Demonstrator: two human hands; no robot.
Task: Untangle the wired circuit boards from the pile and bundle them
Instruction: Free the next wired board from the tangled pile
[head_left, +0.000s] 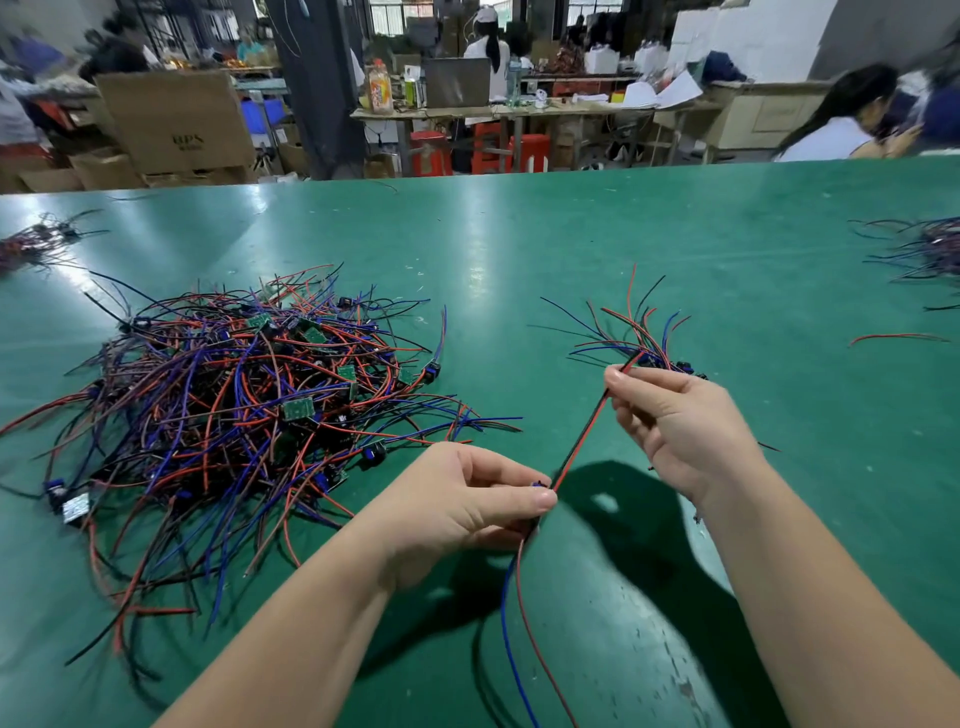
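Observation:
A big tangled pile (234, 400) of red, blue and black wires with small green circuit boards lies on the left of the green table (571, 249). My left hand (467, 504) pinches one wired board near its blue part, with a red and a blue wire (511, 623) hanging below it. A red and black wire pair (584, 434) runs taut from there up to my right hand (675, 421), which pinches its upper end. That hand also holds a small bundle of wired boards (639, 332), their wires fanning up and left.
More wire heaps lie at the far left (36, 241) and far right (919, 249) of the table. A loose red wire (898, 338) rests at the right. Beyond the table's far edge are cardboard boxes (176, 119), workbenches and seated people.

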